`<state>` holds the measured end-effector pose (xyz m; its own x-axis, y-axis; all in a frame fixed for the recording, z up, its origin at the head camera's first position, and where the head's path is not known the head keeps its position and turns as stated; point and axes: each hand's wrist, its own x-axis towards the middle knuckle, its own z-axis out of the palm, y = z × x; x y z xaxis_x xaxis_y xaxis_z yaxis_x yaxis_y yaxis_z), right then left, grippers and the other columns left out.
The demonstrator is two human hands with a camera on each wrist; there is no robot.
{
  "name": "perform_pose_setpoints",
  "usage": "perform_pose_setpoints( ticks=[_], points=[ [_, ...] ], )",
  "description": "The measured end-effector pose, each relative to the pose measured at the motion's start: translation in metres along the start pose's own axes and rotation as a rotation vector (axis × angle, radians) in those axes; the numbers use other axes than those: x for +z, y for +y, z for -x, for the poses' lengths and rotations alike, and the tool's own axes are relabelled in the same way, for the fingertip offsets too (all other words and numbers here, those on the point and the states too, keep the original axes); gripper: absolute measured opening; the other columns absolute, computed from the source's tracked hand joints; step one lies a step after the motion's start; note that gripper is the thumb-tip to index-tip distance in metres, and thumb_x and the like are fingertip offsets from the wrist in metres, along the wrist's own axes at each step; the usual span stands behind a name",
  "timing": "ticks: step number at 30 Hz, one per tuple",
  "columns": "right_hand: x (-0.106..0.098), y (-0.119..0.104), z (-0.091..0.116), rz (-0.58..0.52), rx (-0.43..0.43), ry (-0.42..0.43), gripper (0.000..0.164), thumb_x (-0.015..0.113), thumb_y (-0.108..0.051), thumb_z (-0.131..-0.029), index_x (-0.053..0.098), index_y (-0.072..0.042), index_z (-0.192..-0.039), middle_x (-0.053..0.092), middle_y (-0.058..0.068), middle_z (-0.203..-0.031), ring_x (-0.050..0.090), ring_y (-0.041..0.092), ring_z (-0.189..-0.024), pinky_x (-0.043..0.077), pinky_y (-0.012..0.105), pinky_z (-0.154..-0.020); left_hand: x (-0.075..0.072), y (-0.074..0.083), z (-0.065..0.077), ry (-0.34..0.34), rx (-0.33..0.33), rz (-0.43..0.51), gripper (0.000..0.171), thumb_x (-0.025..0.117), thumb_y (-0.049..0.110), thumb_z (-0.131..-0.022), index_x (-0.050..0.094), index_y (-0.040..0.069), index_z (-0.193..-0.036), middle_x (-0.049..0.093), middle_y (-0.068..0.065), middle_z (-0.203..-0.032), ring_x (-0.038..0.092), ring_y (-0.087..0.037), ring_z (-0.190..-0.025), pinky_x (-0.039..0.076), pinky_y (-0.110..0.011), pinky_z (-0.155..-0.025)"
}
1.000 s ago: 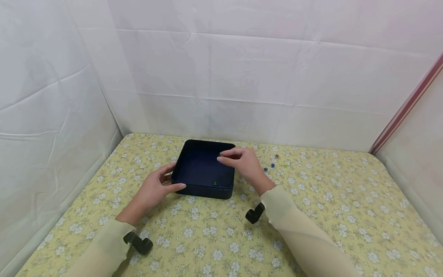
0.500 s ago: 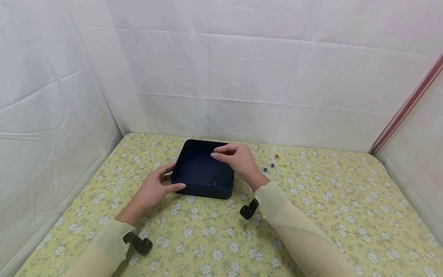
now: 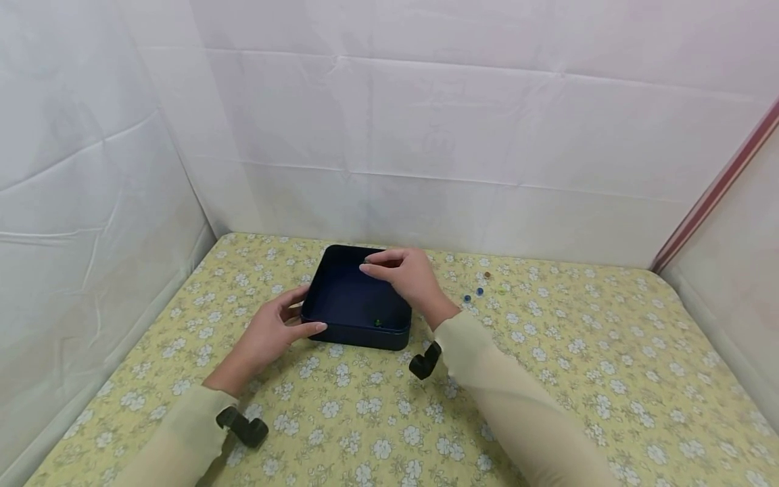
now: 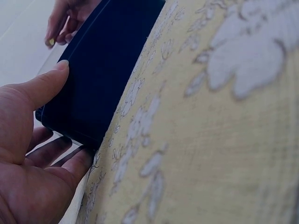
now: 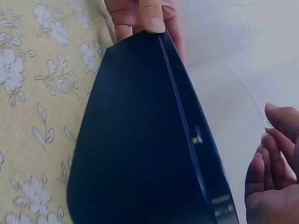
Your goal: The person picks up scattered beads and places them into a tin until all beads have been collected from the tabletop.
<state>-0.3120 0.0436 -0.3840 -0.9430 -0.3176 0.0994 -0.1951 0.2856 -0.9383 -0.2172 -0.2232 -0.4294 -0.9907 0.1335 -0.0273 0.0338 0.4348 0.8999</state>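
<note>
A square dark blue tray [image 3: 359, 337] sits on a yellow flowered cloth [image 3: 383, 419], left of the middle of the scene and close to the far edge. The left hand [image 3: 276, 326] grips its near left corner: the thumb lies on the near rim, and the other fingers are spread against the left wall. The right hand [image 3: 412, 276] is over the far right part of the tray, with thumb and forefinger nearly together, pinching 1 small pale piece [image 5: 267, 124]; in the right wrist view it looks glassy, and its shape is too small to tell.

Inside the tray, 1 small green piece [image 3: 378, 322] lies in the near right corner. To the right of the tray, 4 more small pieces lie on the cloth near each other: 2 blue pieces [image 3: 479, 291], 1 brown piece [image 3: 487, 274] on the far side and 1 yellow-green piece [image 3: 502, 290] on the right.

Both arms wear pale sleeves [image 3: 505, 385], with 1 black wrist device [image 3: 243, 427] on each. White sheeting [image 3: 426, 122] stands behind the far edge, and a red strip [image 3: 712, 182] slants up at the right.
</note>
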Motion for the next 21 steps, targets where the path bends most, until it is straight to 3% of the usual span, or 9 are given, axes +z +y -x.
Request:
perform_pose_setpoints(
  ticks=[21],
  points=[
    [0.02,-0.001,-0.018,-0.001,0.047,-0.02,0.033,0.084,-0.034,-0.088,0.081,-0.016,-0.115,0.07,0.0,-0.131,0.062,0.024,-0.127,0.054,0.045,-0.106,0.0,0.002,0.0,-0.001,-0.001,0.0,0.089,0.079,0.041,-0.092,0.03,0.023,-0.163,0.031,-0.009,-0.168,0.046,-0.038,-0.145,0.055,-0.048,-0.104]
  ],
)
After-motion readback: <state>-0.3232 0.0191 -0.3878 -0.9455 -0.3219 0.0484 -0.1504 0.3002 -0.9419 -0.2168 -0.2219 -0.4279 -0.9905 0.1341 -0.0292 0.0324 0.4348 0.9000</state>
